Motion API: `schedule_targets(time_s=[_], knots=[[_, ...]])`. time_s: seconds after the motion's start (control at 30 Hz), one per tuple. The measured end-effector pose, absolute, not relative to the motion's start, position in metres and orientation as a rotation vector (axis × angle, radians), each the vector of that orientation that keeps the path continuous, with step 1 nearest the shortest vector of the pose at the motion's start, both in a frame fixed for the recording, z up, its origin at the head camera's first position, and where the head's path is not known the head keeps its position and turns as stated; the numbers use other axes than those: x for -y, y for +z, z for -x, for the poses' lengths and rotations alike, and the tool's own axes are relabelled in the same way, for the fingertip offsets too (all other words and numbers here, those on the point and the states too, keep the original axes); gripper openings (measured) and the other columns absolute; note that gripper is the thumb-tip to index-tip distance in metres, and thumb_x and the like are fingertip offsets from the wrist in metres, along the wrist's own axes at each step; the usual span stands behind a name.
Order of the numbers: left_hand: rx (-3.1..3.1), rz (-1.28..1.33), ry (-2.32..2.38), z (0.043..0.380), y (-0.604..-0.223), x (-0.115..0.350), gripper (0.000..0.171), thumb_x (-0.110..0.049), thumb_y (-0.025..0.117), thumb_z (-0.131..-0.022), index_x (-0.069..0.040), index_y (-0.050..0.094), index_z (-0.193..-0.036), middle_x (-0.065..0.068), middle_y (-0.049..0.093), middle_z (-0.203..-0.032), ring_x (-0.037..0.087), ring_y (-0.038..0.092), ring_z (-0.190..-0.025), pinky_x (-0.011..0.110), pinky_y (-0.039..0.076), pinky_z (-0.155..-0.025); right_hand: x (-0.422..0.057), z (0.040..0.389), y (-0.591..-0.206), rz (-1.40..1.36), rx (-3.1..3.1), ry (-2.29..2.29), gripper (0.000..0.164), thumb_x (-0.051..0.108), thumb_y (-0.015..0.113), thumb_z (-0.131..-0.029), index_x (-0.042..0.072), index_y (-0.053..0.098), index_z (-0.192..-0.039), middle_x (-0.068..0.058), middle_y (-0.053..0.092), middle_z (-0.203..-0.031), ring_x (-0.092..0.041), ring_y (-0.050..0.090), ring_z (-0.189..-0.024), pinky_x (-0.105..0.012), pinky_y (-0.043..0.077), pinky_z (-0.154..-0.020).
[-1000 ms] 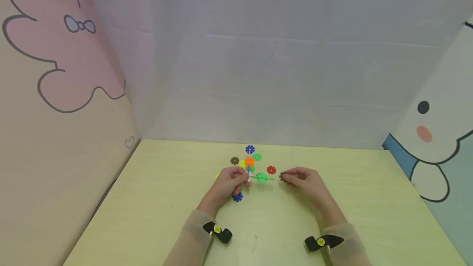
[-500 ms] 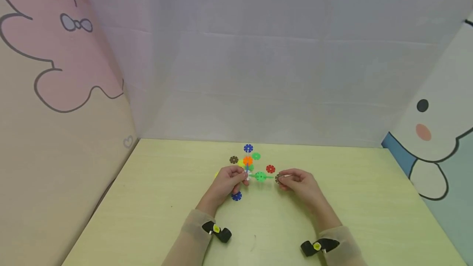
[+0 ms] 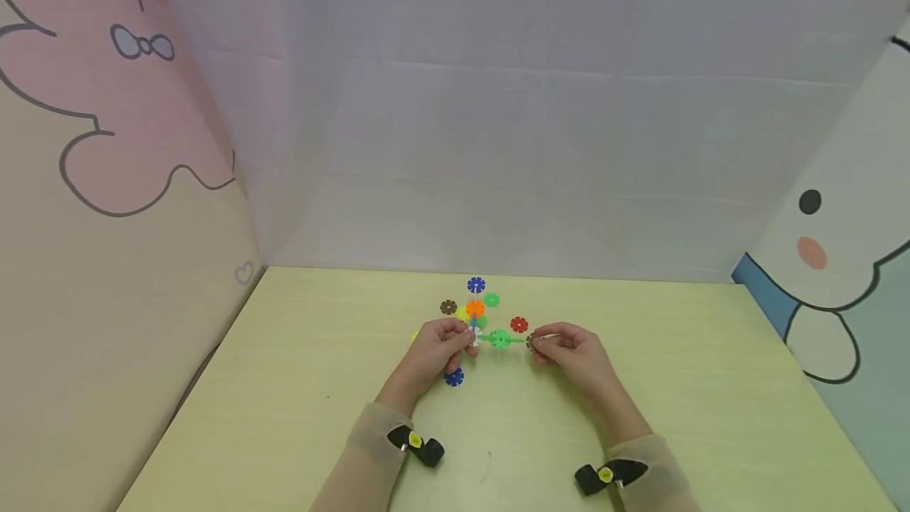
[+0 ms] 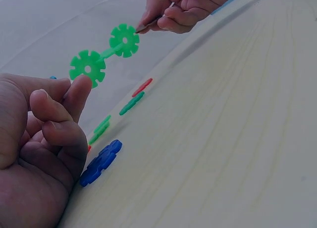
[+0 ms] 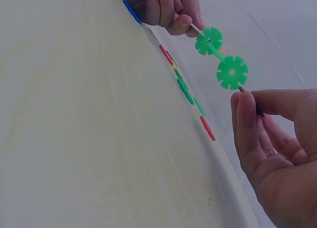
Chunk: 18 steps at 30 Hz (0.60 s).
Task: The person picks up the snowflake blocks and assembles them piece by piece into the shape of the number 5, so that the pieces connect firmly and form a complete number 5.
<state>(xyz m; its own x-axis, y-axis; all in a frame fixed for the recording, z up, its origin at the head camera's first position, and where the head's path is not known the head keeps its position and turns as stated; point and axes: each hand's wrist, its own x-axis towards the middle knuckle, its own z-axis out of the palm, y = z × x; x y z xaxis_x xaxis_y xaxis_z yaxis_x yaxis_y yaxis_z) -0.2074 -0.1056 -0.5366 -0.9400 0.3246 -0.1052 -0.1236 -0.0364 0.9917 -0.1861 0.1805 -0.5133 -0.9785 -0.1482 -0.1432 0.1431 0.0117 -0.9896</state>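
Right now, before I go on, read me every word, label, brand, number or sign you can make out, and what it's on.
Readable text: none.
Yellow sticker on the left wrist camera: too small to read.
Matching sticker on the right wrist camera: too small to read.
Green slotted discs: no lettering shows.
Left wall: an outlined heart, a drawing, not writing.

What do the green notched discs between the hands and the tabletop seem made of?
Green notched discs: probably plastic, matte-looking, given even colour and clean-cut slots. Tabletop: wood or wood-look laminate, smooth, low sheen; faint grain streaks leave it open.
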Motion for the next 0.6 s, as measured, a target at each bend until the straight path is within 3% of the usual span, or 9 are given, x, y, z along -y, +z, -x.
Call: schedule_targets(time_s=[0.6], knots=[[-1.915, -0.205, 2.046, 0.2072, -0.5349, 0.1053, 0.013, -0.012, 0.067, -0.11, -0.001, 0.067, -0.103, 0.007, 0.077, -0.085, 0.008, 0.045, -0.049, 0.019, 0.039, -0.047, -0.1777, 0.1835, -0.5112, -0.001, -2.061, -2.075, 0.027, -0.001, 0.072, -0.104, -0.014, 0.067, -0.126, -0.02, 0.079, -0.108, -0.019, 0.078, -0.089, -0.03, 0.064, -0.084]])
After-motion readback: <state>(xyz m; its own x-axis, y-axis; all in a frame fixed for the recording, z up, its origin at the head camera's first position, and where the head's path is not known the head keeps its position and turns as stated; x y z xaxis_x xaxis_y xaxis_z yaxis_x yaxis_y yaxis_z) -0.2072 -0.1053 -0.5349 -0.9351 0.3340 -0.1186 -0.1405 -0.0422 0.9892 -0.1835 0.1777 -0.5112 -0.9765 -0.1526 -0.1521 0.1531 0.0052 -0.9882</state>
